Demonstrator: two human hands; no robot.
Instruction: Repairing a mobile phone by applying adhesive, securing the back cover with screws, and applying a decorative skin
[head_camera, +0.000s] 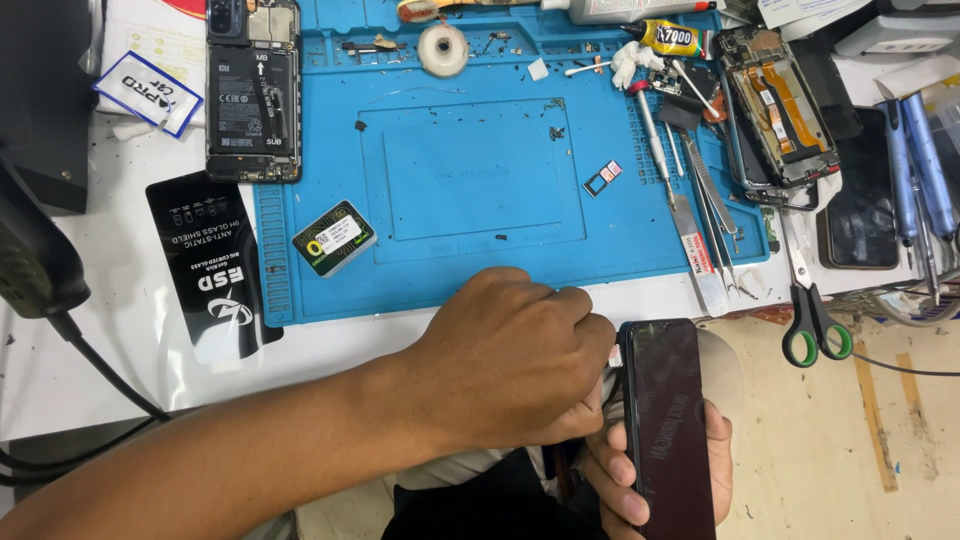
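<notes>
1. Phone (668, 425) sits screen-up below the bench edge, cradled from beneath by the right hand (655, 470), steadying it.
2. Left hand (510, 358) is clenched at its left edge; contents cannot be told.
3. Blue mat (470, 260) and scissors (812, 315) lie beyond, within reach.

This is a phone repair workshop. A blue silicone repair mat (470, 180) covers the white surface (90, 340). At eleven o'clock lies an opened phone (253, 90) with its insides bare, at one o'clock another stripped phone frame (778, 115). Tweezers (715, 215), a screwdriver (652, 135), a glue tube (665, 38) and green-handled scissors (812, 310) crowd the two-o'clock side.
</notes>
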